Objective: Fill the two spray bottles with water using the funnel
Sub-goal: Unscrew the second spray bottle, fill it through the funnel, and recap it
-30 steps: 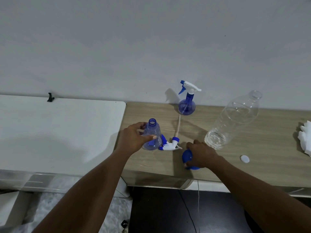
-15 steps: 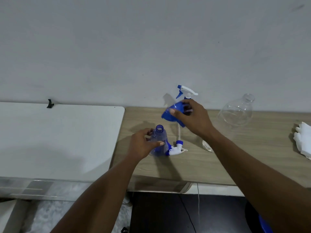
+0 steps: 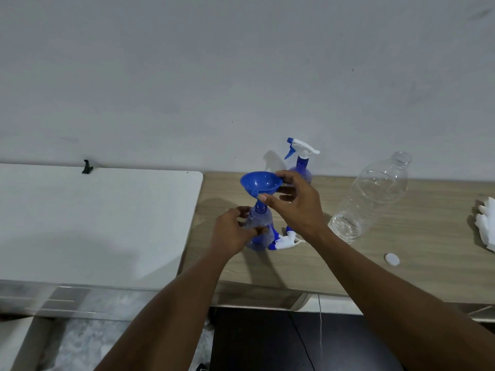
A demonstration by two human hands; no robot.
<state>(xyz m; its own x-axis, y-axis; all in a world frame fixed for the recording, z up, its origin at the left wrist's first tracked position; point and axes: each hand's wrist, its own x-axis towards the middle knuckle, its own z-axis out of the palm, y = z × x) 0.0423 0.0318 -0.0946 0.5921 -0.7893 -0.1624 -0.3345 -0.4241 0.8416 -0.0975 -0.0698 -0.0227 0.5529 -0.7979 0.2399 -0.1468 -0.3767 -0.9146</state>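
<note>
Beside the water bottle (image 3: pixel 375 194), left hand (image 3: pixel 233 231) grips the uncapped spray bottle (image 3: pixel 258 223), right hand (image 3: pixel 297 207) pinches the funnel (image 3: pixel 261 182) over it.

Spray bottles: two, both blue-tinted. These are the uncapped spray bottle (image 3: pixel 258 231) and the capped spray bottle (image 3: pixel 304 167) at the wall.

Trigger heads: two, namely the fitted trigger head (image 3: pixel 301 147) on the capped unit and the loose trigger head (image 3: pixel 284 241) lying flat.

Blue funnel (image 3: pixel 261 183): one.

Clear plastic water bottle (image 3: pixel 375 194): one.

White bottle cap (image 3: pixel 392 259): one, lying loose.

Hands: two, the left hand (image 3: pixel 231 235) and the right hand (image 3: pixel 298 207).

Tabletops: two, the white tabletop (image 3: pixel 93 223) and the wooden tabletop (image 3: pixel 415 250).

Small black clip (image 3: pixel 87 167): one.

White crumpled wipe (image 3: pixel 486 223): one, partly cut off at the frame edge; cloth or paper not distinguishable.
</note>
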